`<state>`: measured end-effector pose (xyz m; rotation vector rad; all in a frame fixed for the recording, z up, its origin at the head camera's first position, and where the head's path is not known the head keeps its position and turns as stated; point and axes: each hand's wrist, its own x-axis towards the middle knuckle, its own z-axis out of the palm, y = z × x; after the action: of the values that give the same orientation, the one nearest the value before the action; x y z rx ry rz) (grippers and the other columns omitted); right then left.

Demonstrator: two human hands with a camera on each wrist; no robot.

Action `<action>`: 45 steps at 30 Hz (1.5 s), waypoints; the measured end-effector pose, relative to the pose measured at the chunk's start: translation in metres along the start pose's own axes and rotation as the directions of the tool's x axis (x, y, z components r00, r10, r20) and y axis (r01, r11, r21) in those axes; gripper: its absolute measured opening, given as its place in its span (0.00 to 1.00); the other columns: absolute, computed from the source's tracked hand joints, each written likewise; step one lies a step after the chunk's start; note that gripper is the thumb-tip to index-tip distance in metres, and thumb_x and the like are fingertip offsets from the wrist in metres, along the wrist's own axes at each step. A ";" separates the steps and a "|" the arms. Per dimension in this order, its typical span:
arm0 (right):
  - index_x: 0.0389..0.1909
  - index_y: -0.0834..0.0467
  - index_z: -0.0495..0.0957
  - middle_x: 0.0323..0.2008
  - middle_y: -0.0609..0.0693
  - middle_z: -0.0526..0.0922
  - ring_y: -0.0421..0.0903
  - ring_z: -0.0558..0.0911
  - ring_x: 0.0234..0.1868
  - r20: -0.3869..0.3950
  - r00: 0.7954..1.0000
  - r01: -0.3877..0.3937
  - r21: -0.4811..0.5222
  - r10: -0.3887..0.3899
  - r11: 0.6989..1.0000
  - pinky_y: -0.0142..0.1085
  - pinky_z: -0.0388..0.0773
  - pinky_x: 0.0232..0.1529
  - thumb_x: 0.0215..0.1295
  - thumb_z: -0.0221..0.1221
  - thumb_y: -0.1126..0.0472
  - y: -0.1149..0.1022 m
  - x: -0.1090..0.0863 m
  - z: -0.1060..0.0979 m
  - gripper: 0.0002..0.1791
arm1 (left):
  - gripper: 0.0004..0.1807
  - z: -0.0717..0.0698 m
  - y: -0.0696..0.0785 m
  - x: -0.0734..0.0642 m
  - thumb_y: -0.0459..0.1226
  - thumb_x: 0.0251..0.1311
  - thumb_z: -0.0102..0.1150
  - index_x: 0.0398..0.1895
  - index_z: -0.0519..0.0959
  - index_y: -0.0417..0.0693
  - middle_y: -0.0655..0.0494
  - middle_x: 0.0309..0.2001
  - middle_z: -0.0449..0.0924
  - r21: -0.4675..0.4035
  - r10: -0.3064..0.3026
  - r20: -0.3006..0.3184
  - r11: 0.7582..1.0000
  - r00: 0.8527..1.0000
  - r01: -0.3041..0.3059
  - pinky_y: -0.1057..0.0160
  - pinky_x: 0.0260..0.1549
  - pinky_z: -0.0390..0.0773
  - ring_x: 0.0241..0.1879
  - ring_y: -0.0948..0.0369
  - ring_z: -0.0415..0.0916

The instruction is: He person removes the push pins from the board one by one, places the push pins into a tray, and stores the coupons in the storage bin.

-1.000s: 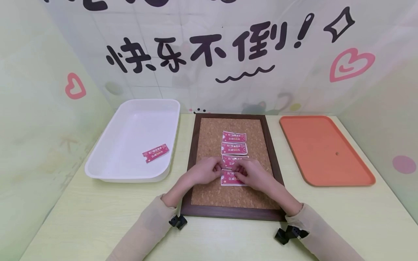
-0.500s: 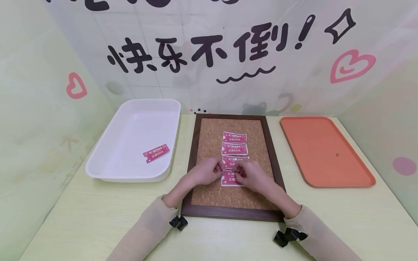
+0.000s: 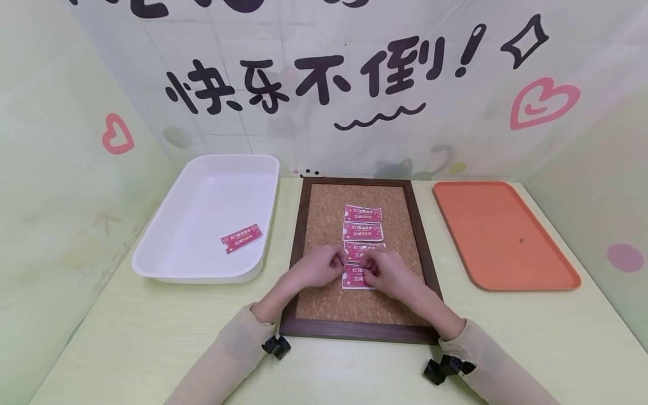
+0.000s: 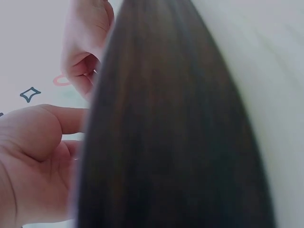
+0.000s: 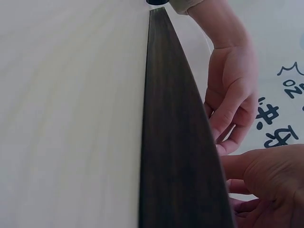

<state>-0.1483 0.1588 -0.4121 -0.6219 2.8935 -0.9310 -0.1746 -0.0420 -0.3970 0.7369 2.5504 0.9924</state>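
On a cork board (image 3: 324, 306) with a dark wooden frame, several red-and-white coupons stand in one column. Both hands work at the lowest coupon (image 3: 352, 281). My left hand (image 3: 320, 265) holds its upper left corner with curled fingers. At the middle of its top edge, the thumb and fingers of my right hand (image 3: 394, 271) pinch together; what lies between these fingertips is hidden. The coupon just above (image 3: 353, 252) is partly covered by the right hand. Small whitish dots mark the upper edges of the other coupons, including the topmost coupon (image 3: 362, 216).
Left of the board stands a white tray (image 3: 202, 214) with one loose coupon (image 3: 241, 238) inside. An orange tray (image 3: 506, 225) lies to the right. The board's dark frame (image 5: 175, 133) blocks much of both wrist views. A printed wall (image 3: 324, 140) rises behind the table.
Both hands stay at the lowest coupon. The right hand and forearm shift only slightly; the coupons and trays keep their places.
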 end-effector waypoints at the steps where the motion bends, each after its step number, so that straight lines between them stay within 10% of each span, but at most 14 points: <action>1: 0.34 0.62 0.81 0.27 0.47 0.79 0.38 0.76 0.26 -0.001 1.000 -0.001 0.000 0.001 1.000 0.29 0.77 0.28 0.58 0.69 0.71 0.000 0.000 0.000 0.07 | 0.03 0.000 0.000 0.000 0.27 0.63 0.61 0.37 0.79 0.42 0.57 0.28 0.76 0.002 0.000 -0.001 1.000 1.000 0.000 0.67 0.30 0.71 0.28 0.62 0.72; 45: 0.34 0.61 0.81 0.27 0.46 0.81 0.39 0.78 0.27 0.023 0.999 -0.033 0.112 0.031 0.993 0.31 0.78 0.30 0.56 0.69 0.70 0.009 -0.001 -0.009 0.08 | 0.02 0.000 -0.003 0.001 0.28 0.64 0.62 0.36 0.80 0.37 0.56 0.29 0.77 -0.077 -0.023 -0.001 0.997 1.000 0.023 0.68 0.29 0.72 0.29 0.62 0.73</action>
<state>-0.1522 0.1701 -0.4099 -0.5714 2.8001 -1.0672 -0.1765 -0.0429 -0.3991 0.6841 2.5016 1.0774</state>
